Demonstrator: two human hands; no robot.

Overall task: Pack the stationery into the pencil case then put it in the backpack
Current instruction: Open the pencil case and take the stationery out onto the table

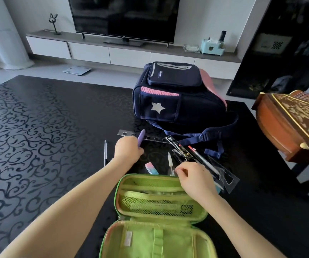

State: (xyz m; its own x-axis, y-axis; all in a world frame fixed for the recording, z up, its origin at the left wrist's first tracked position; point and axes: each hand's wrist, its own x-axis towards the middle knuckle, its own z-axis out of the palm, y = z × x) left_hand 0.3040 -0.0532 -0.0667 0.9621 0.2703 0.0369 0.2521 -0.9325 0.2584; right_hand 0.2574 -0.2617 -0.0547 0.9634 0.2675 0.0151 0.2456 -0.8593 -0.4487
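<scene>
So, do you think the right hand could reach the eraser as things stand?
Likely yes: the eraser lies uncovered close to the right hand, with only a white pen between them.

Both bare forearms come into the frame from the bottom edge. The left arm [71, 198] runs from the lower left corner diagonally up to the centre, with the wrist straight and the back of the hand toward the camera. The left hand [127, 149] sits just above centre, its fingers curled in a fist round a pen [141, 138] whose purple end sticks out above the knuckles. The right arm [239, 224] enters at lower right and slants up and left. The right hand [196, 177] lies right of centre, lower than the left, palm down and fingers bent. Its fingertips [179, 171] are drawn together at its left side; whether they pinch anything cannot be told. The hands are apart.
</scene>
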